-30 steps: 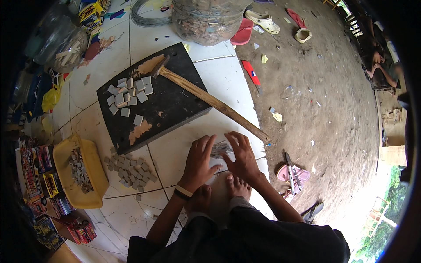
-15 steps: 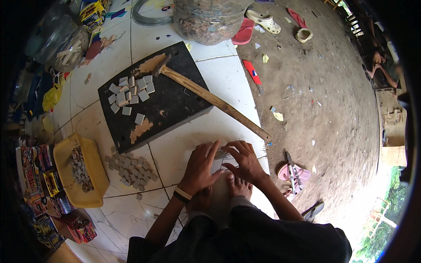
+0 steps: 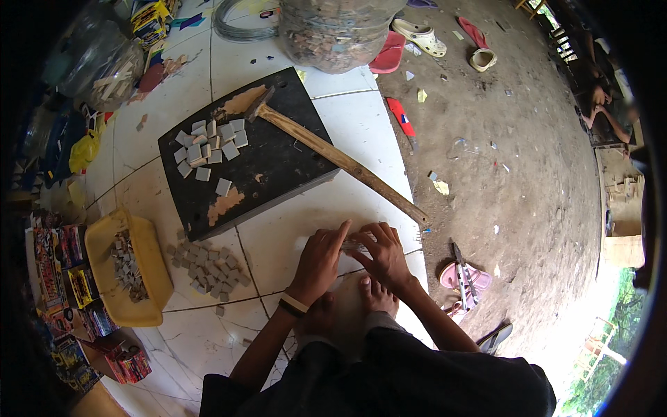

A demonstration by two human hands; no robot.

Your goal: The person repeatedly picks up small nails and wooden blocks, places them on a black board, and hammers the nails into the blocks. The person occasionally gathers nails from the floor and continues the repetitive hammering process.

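Whether either grip has closed cannot be told: in the head view, the left hand (image 3: 318, 264) and right hand (image 3: 383, 258) curl from both sides around a bunch of thin wires (image 3: 357, 244), fingers partly hiding it, over a white tiled surface (image 3: 356, 115) with dark joints and cracks. Beyond them, a hammer (image 3: 339, 160) lies across a black block (image 3: 274, 170) bearing small grey tiles (image 3: 228, 132). A yellow tub (image 3: 162, 281) stands left; right, brown bare ground (image 3: 507, 208) holds scattered footwear (image 3: 419, 38), with greenery (image 3: 608, 379) outside.
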